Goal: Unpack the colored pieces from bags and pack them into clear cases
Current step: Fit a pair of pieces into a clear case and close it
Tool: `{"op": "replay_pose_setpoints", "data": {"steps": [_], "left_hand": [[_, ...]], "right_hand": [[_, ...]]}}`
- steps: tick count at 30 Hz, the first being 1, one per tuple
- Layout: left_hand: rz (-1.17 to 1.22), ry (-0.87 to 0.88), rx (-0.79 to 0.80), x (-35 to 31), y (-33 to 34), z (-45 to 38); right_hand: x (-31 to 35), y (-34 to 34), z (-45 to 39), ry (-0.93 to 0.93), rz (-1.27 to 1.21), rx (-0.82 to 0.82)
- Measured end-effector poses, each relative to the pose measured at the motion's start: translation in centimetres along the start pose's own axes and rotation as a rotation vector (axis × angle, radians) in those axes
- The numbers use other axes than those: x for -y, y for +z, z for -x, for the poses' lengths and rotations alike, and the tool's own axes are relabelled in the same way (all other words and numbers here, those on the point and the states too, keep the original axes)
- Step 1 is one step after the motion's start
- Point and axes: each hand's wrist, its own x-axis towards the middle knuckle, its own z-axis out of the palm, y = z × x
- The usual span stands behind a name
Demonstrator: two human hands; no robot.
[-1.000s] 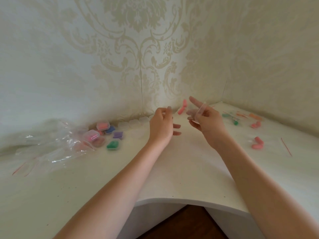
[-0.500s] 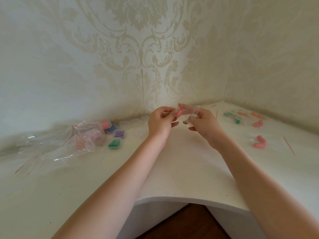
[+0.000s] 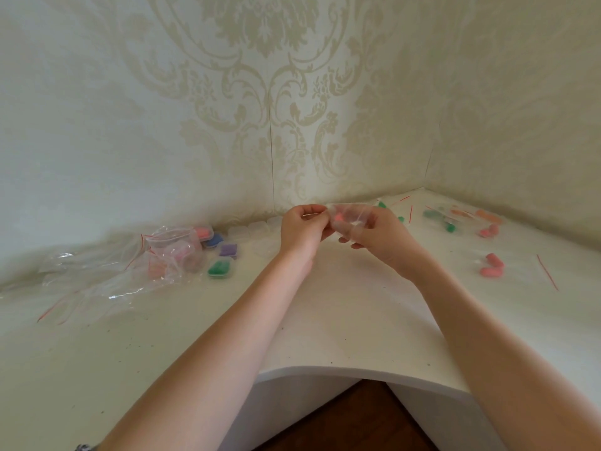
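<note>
Both hands grasp one small clear bag held up over the middle of the white corner table: the left hand pinches its left edge between thumb and curled fingers, and the right hand grips its right side with the fingers curled round it. Inside the bag a pink piece shows through the plastic; whether more pieces lie with it cannot be told.

Nearest on the left lies a heap of crumpled clear bags with thin red seal strips, and one upright bag seems to hold pinkish contents, blurred. Just beside the heap is a green-filled case, closed as far as can be seen. Behind it sit a purple-filled case, a blue-filled case and a pink-filled case. Along the wall behind these stands a row of clear cases with nothing coloured seen in them.

On the right, a pair of pink pieces lies on the table, seemingly inside a flat clear bag, with a loose red strip near it. Farther back are more pink pieces, green pieces and orange pieces, in or on clear plastic; the blur hides which. Near the corner lie red strips.
</note>
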Motion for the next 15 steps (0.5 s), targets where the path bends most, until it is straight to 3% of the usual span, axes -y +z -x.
{"op": "replay_pose_setpoints", "data": {"steps": [6,15], "left_hand": [[-0.061,0.072,-0.028,0.58,0.2,-0.45],[-0.008,-0.008,-0.023,0.78,0.4,-0.67]], "right_hand": [[-0.27,0.34,-0.27,-0.01,0.066,-0.119],[0.03,0.32,-0.45,0.053,0.042,-0.074]]}}
